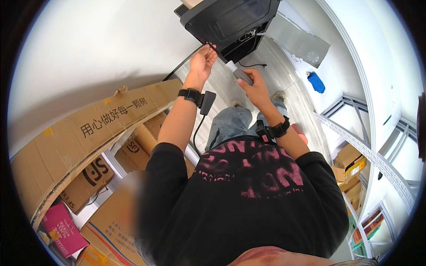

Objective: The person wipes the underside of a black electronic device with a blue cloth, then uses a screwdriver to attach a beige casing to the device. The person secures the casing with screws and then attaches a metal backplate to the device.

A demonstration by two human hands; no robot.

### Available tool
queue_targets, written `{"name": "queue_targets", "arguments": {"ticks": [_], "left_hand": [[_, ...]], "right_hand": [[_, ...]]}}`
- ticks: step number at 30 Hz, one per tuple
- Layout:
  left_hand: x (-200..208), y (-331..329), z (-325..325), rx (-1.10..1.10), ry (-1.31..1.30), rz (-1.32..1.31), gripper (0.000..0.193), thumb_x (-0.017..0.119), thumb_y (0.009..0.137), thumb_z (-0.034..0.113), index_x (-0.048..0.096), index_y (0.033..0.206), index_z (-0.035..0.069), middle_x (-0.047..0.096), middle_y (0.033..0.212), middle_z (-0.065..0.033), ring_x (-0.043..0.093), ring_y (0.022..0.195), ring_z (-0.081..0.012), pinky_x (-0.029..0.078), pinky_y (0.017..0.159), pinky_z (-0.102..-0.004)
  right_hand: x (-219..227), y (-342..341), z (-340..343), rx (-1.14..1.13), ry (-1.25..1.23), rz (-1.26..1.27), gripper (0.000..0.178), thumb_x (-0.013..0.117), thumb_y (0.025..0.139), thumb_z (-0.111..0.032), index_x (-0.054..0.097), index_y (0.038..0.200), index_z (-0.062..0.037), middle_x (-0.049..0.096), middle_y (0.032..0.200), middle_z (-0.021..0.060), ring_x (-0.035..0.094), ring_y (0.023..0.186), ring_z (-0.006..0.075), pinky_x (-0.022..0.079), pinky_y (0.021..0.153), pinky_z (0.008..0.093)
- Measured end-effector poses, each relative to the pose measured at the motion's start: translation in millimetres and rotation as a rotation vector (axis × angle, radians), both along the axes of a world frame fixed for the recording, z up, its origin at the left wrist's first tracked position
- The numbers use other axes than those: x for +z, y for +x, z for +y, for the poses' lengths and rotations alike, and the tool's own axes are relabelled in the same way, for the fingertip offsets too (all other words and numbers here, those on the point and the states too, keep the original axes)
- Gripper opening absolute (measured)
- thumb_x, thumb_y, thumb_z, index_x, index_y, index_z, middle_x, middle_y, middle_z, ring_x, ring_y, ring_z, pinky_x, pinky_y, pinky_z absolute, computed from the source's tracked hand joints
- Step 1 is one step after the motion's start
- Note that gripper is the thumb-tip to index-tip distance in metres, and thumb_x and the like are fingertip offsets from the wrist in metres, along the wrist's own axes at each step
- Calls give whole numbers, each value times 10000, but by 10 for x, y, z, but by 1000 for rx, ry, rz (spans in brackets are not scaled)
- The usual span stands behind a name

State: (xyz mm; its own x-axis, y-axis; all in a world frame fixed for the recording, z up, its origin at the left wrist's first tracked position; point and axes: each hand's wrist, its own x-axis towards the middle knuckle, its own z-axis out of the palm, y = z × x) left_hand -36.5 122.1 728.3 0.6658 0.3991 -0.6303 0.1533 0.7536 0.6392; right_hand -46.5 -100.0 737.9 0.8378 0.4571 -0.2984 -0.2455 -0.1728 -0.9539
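Observation:
A large black box-shaped machine [230, 26] stands tilted beside the wall, with wires and fittings showing in an opening on its side. At its lower corner, my left hand [202, 65] is raised palm up, thumb and fingertips pinched at the edge. What they pinch is too small to tell; a thin dark line runs down from there. My right hand [257, 91] is wrapped round a grey cylindrical object with a white end [242, 74], which points toward the machine. That object is apart from the machine. A black cable [257, 65] with a plug lies on the floor.
Cardboard boxes [91, 188] fill a shelf on the left, below a long cardboard panel [120, 108]. A grey metal panel [301, 42] and a blue object [316, 82] are at right. White metal shelving [355, 133] curves along the right side.

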Motion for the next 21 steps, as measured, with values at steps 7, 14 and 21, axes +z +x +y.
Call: {"name": "queue_targets", "arguments": {"ticks": [7, 14, 21], "left_hand": [[56, -65, 62, -156, 539, 179, 152, 648, 858, 73, 607, 988, 6, 654, 914, -72, 631, 795, -160, 537, 682, -285], [49, 69, 98, -183, 1379, 72, 381, 745, 711, 1, 512, 1011, 21, 620, 926, -109, 647, 783, -200, 533, 649, -309], [16, 121, 223, -266, 1461, 150, 371, 744, 694, -1, 505, 978, 17, 646, 821, -112, 656, 655, -247, 514, 640, -348]], "right_hand": [[41, 52, 52, 6, 15, 54, 369, 704, 808, -146, 536, 1111, -19, 589, 976, 108, 568, 912, 200, 443, 827, 316], [-7, -36, 34, -77, -6, -132, 498, 726, 758, -85, 463, 1179, -50, 520, 1036, 121, 569, 879, 205, 460, 772, 342], [129, -90, 51, -200, 101, 119, 401, 661, 862, -143, 457, 1188, -29, 555, 964, 121, 608, 748, 161, 487, 646, 317]]}}
